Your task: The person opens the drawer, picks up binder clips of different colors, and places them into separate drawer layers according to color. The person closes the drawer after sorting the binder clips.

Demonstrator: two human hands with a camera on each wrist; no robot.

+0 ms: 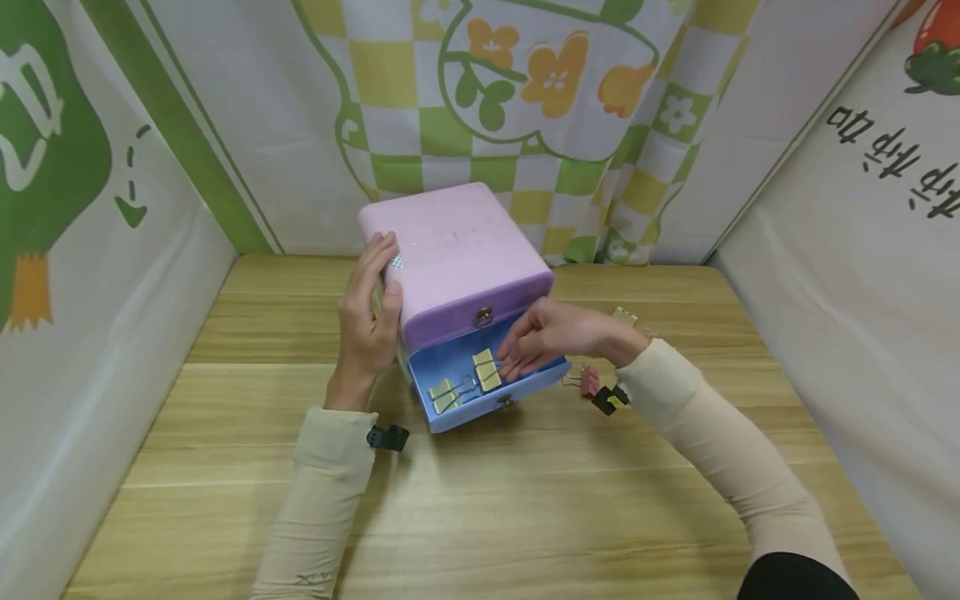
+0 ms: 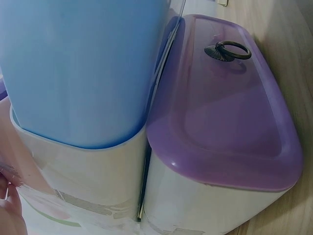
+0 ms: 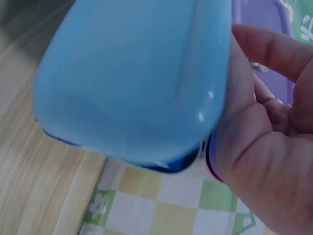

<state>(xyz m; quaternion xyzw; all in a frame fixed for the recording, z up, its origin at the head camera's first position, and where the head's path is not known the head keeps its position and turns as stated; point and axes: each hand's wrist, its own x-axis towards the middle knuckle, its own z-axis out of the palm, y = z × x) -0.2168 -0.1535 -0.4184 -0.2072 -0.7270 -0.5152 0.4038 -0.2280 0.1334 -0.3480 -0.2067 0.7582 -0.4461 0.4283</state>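
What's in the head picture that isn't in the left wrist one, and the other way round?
Only the head view shows two yellow binder clips inside the open blue plastic drawer, and the right hand. Only the left wrist view shows the lower purple plastic drawer front with its dark metal ring pull. Both show the blue drawer, left hand and brown wooden table.

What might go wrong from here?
The right hand is at the open blue drawer; pressing down there might tilt it. In the head view, the red clip appears close to the right sleeve; a sweep could knock it. Should the left hand lift off, the pink-topped box might shift.
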